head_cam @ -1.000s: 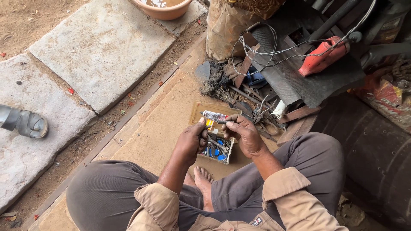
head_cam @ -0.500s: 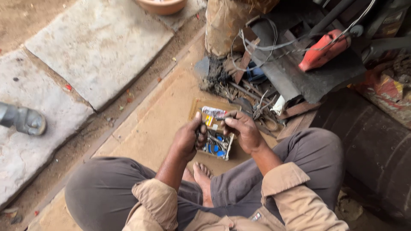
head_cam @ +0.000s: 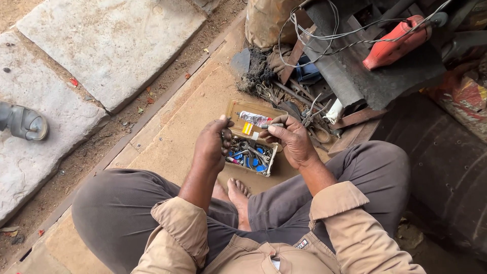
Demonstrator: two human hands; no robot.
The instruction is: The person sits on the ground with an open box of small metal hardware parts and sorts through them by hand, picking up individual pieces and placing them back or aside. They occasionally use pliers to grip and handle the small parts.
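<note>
Since a moment ago the hands hardly moved. The left hand (head_cam: 212,144) gripped the small box (head_cam: 252,137) of screws on the mat's (head_cam: 187,116) middle; the right hand (head_cam: 291,139) pinched a thin tool (head_cam: 271,126) over it, keeping the parts close.

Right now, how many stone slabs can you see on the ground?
2. One large stone slab lies at the top, left of centre; the other slab runs along the left edge, with a grey sandal on it. More may lie outside the frame.
</note>
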